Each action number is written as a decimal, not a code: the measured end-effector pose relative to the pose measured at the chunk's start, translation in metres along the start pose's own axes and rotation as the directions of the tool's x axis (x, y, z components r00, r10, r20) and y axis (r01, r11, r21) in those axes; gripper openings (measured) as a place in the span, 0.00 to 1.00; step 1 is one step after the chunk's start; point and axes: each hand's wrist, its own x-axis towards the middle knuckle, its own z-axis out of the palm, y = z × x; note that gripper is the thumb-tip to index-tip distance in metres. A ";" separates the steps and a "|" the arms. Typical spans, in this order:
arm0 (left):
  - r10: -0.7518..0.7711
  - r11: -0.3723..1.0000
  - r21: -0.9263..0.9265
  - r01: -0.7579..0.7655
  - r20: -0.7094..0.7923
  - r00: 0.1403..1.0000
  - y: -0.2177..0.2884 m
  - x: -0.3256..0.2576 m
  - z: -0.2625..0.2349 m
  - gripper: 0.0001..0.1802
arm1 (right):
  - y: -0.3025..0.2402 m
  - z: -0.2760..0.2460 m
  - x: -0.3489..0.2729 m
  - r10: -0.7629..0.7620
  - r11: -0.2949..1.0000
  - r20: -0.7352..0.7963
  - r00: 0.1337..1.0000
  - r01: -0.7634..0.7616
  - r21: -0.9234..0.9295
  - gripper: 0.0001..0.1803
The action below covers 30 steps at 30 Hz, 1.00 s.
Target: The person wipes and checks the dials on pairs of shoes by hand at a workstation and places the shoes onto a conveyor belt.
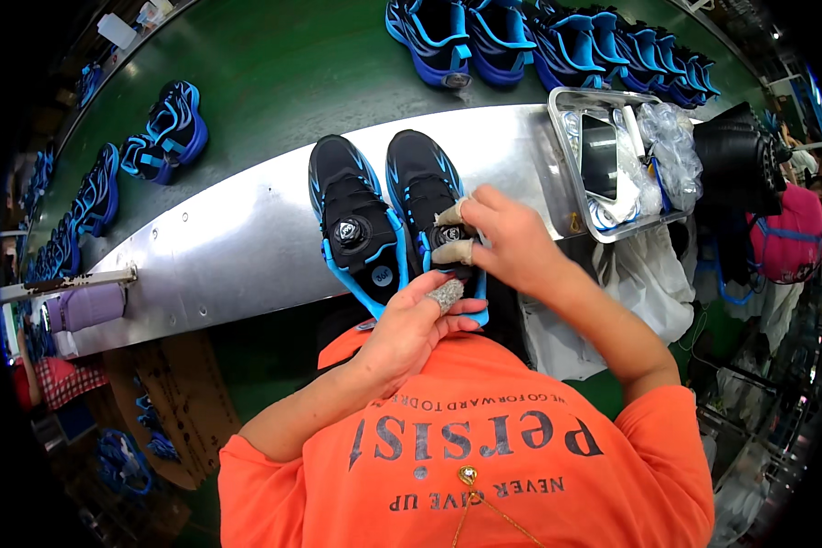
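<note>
Two black sneakers with blue trim and dial closures lie side by side on the metal bench, toes pointing away from me. The left sneaker [342, 173] is untouched, its round dial and insole showing. At the right sneaker [416, 164], my right hand [516, 239] has its thumb and forefinger, both in beige finger covers, closed on either side of the dial [449, 234]. My left hand [406, 331] grips that sneaker's heel collar, with a grey wrap round one finger. The fingers partly hide the opening of this shoe.
The curved metal bench [224, 242] borders a green surface [274, 64]. A row of similar sneakers [571, 46] stands at the far right, with others [169, 128] at the left. A clear tray [557, 119] holds a phone [599, 155] and plastic bags. A purple container [91, 308] hangs at the left edge.
</note>
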 end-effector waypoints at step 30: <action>0.698 0.030 0.917 -0.397 0.266 0.665 0.063 -0.002 -0.050 0.20 | 0.001 -0.025 0.022 0.059 0.984 0.089 0.994 -0.073 0.162 0.07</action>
